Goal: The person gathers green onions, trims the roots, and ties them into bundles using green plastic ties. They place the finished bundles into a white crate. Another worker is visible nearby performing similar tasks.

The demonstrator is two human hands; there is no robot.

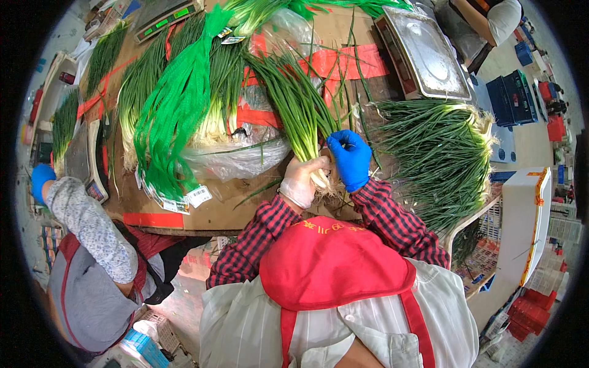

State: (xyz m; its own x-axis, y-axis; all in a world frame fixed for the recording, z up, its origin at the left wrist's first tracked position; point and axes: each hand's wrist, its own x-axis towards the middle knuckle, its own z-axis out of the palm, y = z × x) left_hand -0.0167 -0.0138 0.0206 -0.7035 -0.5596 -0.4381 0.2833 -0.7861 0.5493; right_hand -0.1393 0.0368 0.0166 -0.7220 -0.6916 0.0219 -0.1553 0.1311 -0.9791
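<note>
My left hand (303, 179), in a thin clear glove, is closed around the white lower stems of a bunch of green onions (297, 112), whose green tops point away from me. Right beside it is my right hand (350, 158) in a blue glove, thumb and forefinger pinched together at the bunch's right edge; whether a leaf is between them I cannot tell. A large pile of green onions (437, 161) lies to the right, roots facing outward. Left of the held bunch, green mesh net bags (179, 101) with printed tags lie over more green onions (147, 87).
A weighing scale with a metal tray (425, 50) stands at the back right, another scale (168, 18) at the back left. Clear plastic wrap (239, 158) and red tape (345, 62) cover parts of the cardboard tabletop (230, 216). A co-worker (92, 276) is at the left.
</note>
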